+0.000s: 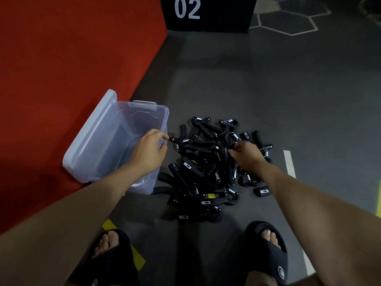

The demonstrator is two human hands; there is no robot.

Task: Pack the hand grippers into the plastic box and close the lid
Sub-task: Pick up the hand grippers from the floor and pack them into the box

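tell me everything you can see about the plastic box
The plastic box is clear and bluish, rectangular, with a white latch on its far end. It sits on the dark floor against the edge of the red mat. Its lid is off the rim, standing tilted along the left side. It looks empty. The left hand hovers over its right wall, and the pile of hand grippers lies just right of it.

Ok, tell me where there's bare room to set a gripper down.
The plastic box looks empty, lid swung open toward the red mat. Bare grey floor lies beyond the pile of hand grippers. The pile is crowded, both hands in it.
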